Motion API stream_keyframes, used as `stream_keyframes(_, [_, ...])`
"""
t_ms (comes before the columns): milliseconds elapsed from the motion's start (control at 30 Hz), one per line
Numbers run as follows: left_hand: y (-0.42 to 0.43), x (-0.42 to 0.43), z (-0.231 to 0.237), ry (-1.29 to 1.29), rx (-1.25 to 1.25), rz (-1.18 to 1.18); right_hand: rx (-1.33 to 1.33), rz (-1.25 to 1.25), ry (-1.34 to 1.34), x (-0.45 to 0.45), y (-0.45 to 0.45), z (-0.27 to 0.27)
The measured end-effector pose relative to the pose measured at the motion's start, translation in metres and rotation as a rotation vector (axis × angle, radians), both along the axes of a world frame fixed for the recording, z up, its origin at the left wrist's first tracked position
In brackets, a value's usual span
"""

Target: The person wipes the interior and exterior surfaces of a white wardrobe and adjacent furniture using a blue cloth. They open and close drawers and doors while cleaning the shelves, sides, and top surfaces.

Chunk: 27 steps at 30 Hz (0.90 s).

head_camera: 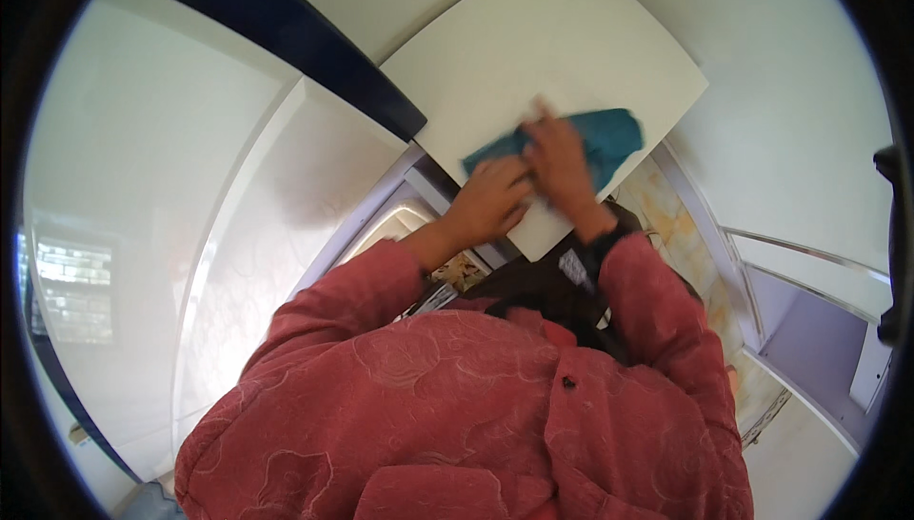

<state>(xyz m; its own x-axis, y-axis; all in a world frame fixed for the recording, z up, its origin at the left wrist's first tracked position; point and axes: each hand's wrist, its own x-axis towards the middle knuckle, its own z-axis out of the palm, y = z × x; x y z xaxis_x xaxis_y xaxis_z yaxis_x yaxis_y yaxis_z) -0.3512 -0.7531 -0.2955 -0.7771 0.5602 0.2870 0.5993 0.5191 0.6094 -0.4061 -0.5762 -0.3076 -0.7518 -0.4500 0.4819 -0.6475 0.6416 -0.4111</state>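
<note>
A teal cloth (613,136) lies bunched in a long shape across the near part of a white panel-like surface (528,41). My left hand (493,195) rests at the cloth's near left edge, fingers bent and pointing right. Just beside it, my right hand (560,156) lies over the cloth's middle with its fingers pointing away from me; they are blurred. The two hands nearly meet, and whether either one grips the fabric cannot be made out. A dark band circles my right wrist.
A glossy white cabinet front (235,163) with a dark blue strip (285,27) stands on the left. Below the surface's left edge is an open compartment with a cream rim (400,223). At right are a white panel (778,91), a metal rail (807,253) and marbled floor tiles (664,206).
</note>
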Motion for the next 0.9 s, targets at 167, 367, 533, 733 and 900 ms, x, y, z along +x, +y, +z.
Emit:
stream_keyframes(167, [-0.054,0.065,-0.012,-0.166,0.020,-0.353,-0.139,0.513,-0.456,0.076,-0.016,-0.008])
stream_keyframes(367, [-0.044,0.039,-0.023,-0.213,-0.187,-0.232,0.050,0.130,-0.141,0.005,0.029,0.004])
stream_keyframes(533, [-0.037,0.031,-0.009,-0.197,-0.074,-0.159,0.230,-0.231,-0.255,0.035,0.034,0.017])
stream_keyframes(733, [-0.023,0.043,0.000,-0.289,-0.160,-0.086,0.298,0.149,-0.287,0.082,0.051,0.003])
stream_keyframes(900, [-0.008,0.018,0.004,-0.120,-0.140,0.091,0.491,-0.341,-0.169,0.015,0.106,-0.031])
